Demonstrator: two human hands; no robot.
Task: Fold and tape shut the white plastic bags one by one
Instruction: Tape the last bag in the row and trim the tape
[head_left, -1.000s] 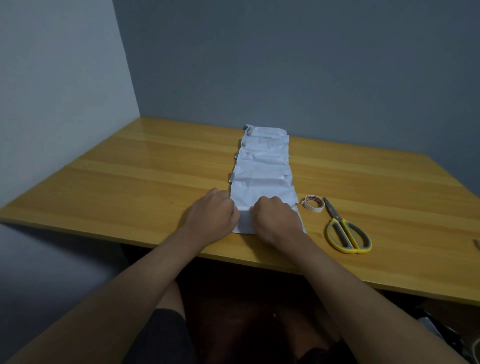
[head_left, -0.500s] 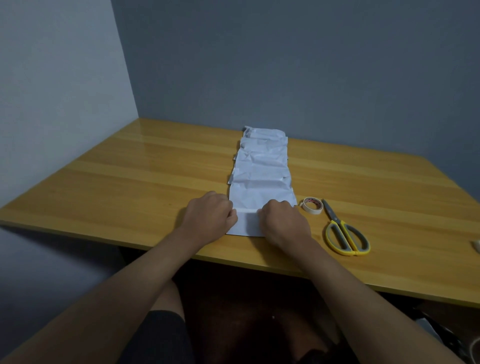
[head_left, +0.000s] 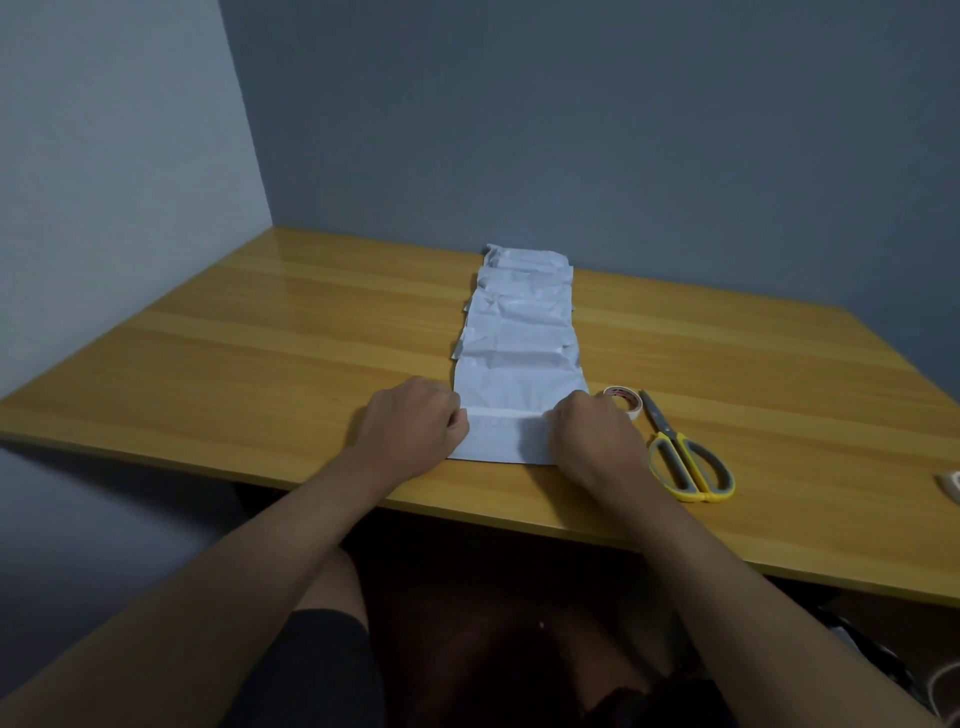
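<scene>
While both hands were down at the near edge of the wooden table (head_left: 218, 364), the left hand (head_left: 413, 423) and right hand (head_left: 592, 434) each had curled fingers pressing on the side edges of the nearest white bag (head_left: 511, 415), right where a flap had been folded over. Honestly couldn't tell if they were pinching the edge or just holding it flat with the knuckles, since the fingertips were tucked under.

That bag lay flat, first in a row of white plastic bags (head_left: 519, 322) overlapping away toward the wall. Thin crinkly plastic like that looked super light and floppy, and I'd guess a bit slick, so a fold probably wants to spring open. Best bet is holding it at the two ends of the crease and keeping pressure on.

Just right of the right hand sat the tape roll (head_left: 622, 400), with yellow scissors (head_left: 685, 457) beside it.
</scene>
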